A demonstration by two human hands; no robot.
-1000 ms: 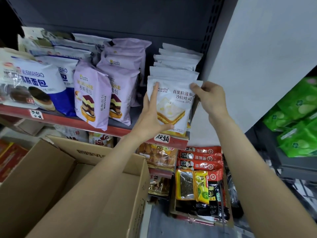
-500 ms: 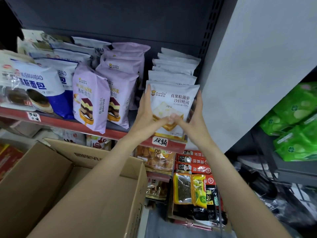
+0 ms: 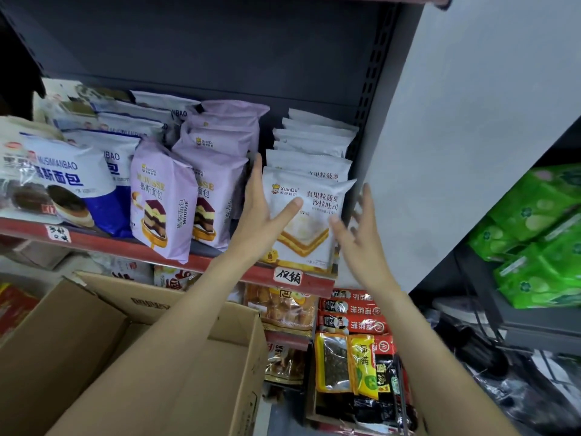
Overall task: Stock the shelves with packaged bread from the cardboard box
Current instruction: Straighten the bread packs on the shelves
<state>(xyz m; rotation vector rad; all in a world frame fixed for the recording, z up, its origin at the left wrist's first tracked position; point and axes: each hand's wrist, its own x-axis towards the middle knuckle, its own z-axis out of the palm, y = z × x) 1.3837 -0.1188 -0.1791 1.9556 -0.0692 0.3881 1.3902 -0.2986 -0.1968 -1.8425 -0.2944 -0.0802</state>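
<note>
While the left hand (image 3: 257,215) steadies the upright white bread packet (image 3: 306,221) with straight fingers, the right hand (image 3: 358,234) hovers released just beside its right edge.

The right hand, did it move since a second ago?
Yes. The right hand slid down from the white bread packet's top corner to its right edge, nearer the red shelf edge.

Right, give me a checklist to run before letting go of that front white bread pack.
1. White pack upright at the shelf edge: ok.
2. Left hand steadies its left side, thumb across the front: ok.
3. Right hand off the pack, fingers spread: ok.
4. Pack in line with the white row behind: ok.
5. More bread left in the box: cannot tell.
</note>
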